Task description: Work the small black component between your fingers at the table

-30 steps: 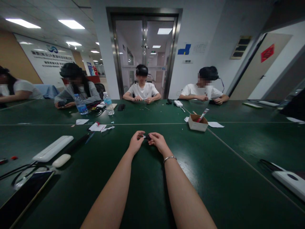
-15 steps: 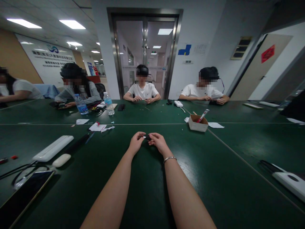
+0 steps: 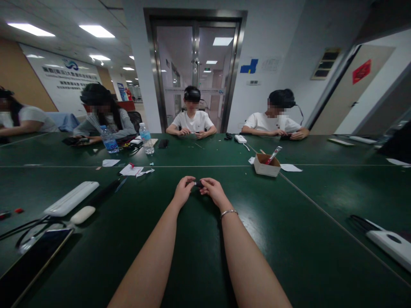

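Between my two hands is a small black object with a shiny silvery end (image 3: 198, 184), too small to name. My left hand (image 3: 184, 191) pinches its silvery end at the left. On the right, the fingers of my right hand (image 3: 212, 191) are closed round the black part, hiding much of it. Both hands rest close to the green tabletop (image 3: 199, 239), fingertips a short way apart. A silver bracelet (image 3: 229, 213) circles my right wrist.
To the left lie a phone (image 3: 35, 265), a white power bank (image 3: 72, 198), a white oval case (image 3: 83, 215) and cables. Paper scraps (image 3: 131, 170) and water bottles (image 3: 147, 139) stand beyond. A small open box (image 3: 267, 166) is right of centre. Several people sit across the table.
The silvery end shows less than before, and the small object seems slightly turned between my fingers. My hands otherwise stay in nearly the same place.
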Action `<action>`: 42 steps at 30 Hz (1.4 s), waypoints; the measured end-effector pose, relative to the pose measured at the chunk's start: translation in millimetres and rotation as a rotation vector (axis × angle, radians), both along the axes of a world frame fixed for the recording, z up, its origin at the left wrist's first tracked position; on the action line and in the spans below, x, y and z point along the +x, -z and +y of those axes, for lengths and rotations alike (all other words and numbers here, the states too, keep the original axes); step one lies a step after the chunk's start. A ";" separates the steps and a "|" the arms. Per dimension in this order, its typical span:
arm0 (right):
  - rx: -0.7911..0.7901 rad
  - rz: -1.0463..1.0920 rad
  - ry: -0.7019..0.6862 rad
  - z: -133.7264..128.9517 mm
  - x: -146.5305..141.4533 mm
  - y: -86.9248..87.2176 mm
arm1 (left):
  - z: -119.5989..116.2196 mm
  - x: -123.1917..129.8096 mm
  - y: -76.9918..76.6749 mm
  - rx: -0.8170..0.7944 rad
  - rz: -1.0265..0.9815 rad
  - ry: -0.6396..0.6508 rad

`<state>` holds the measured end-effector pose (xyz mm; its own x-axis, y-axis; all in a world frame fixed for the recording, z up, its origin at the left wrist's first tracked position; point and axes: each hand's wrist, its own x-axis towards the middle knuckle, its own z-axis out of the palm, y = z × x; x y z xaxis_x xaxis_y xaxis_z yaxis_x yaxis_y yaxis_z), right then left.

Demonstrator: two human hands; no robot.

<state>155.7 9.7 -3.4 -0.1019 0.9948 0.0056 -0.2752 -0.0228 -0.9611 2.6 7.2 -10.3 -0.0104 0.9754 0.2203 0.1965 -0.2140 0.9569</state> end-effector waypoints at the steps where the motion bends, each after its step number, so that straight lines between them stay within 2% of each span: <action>1: -0.002 -0.001 0.001 -0.1 0.0 -0.2 | -0.4 0.1 -0.9 0.014 -0.008 0.002; 5: -0.010 -0.002 0.002 -1.8 -0.2 -2.2 | -1.1 -0.3 -2.1 0.031 0.002 0.013; 12: 0.000 -0.004 0.000 -2.1 -0.4 -2.7 | 1.5 -1.0 4.8 -0.016 0.052 0.032; 17: -0.002 -0.002 -0.003 -1.6 -0.2 -2.3 | -2.0 0.2 2.5 0.063 0.086 0.017; 24: 0.000 -0.005 0.006 -0.2 -0.5 -0.7 | -3.1 0.8 0.7 -0.032 0.051 0.011; 31: -0.019 0.005 -0.009 -0.7 -0.4 -2.4 | -5.0 2.4 -0.8 0.048 0.106 -0.004; 42: -0.018 0.012 0.000 -0.9 0.1 -1.9 | -3.6 1.3 0.2 0.007 0.099 0.011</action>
